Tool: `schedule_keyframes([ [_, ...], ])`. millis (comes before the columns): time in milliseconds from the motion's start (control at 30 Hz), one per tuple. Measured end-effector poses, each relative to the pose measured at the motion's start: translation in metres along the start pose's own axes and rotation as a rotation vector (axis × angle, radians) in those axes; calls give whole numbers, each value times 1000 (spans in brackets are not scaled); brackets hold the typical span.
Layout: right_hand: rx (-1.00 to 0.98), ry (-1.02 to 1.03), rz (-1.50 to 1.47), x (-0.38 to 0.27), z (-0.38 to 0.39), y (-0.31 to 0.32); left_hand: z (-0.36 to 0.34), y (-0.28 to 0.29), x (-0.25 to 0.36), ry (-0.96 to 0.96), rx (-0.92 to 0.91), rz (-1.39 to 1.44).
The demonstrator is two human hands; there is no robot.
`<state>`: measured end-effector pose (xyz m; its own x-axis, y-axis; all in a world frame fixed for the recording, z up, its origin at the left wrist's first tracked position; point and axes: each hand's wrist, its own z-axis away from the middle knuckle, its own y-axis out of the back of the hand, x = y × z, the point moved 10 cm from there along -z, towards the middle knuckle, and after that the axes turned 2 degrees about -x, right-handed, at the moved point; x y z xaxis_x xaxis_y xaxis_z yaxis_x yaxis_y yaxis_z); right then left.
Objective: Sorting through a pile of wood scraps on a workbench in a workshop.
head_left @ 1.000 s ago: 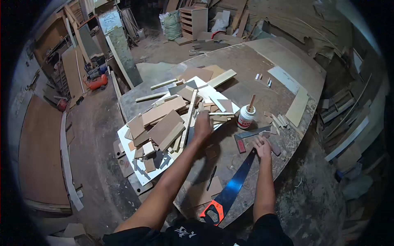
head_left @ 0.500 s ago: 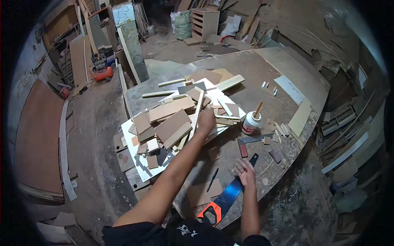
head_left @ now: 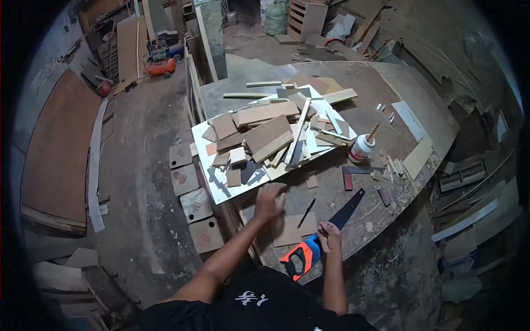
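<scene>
My left hand (head_left: 270, 201) is over the table edge, just below the white board (head_left: 221, 193) with its pile of wood offcuts (head_left: 267, 132). Its fingers are loosely bent and apart, with nothing seen in them. My right hand (head_left: 330, 237) is curled closed over the heel of a handsaw's blade, beside the orange and blue handle. What its fingers hold, if anything, is hidden. The handsaw (head_left: 348, 209) lies slantwise with its dark blade pointing away. Between the hands are a black pen (head_left: 307, 213) and a thin square wood panel (head_left: 288, 230).
A white glue bottle (head_left: 361, 149) with a stick in it stands right of the pile. Near it are a try square (head_left: 348, 177), a dark small block (head_left: 383, 196) and small wood scraps (head_left: 396, 167). Stools (head_left: 206, 234) line the table's left side.
My left hand has drawn back from the wood pile toward me. My right hand has slid along the saw toward its handle, and its fingers have curled. The view has shifted.
</scene>
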<state>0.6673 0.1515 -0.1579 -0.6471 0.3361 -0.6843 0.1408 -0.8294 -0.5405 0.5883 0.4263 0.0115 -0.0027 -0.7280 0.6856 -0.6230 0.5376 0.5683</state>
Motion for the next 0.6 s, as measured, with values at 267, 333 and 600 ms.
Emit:
schedule_keyframes([
  [267, -146, -87, 26, 42, 12, -80, 62, 140, -89, 358, 414, -263],
  [333, -120, -81, 40, 51, 18, -89, 75, 156, -115, 456, 460, -97],
  [600, -173, -128, 81, 86, 17, -132, 45, 170, -146, 425, 266, -195],
])
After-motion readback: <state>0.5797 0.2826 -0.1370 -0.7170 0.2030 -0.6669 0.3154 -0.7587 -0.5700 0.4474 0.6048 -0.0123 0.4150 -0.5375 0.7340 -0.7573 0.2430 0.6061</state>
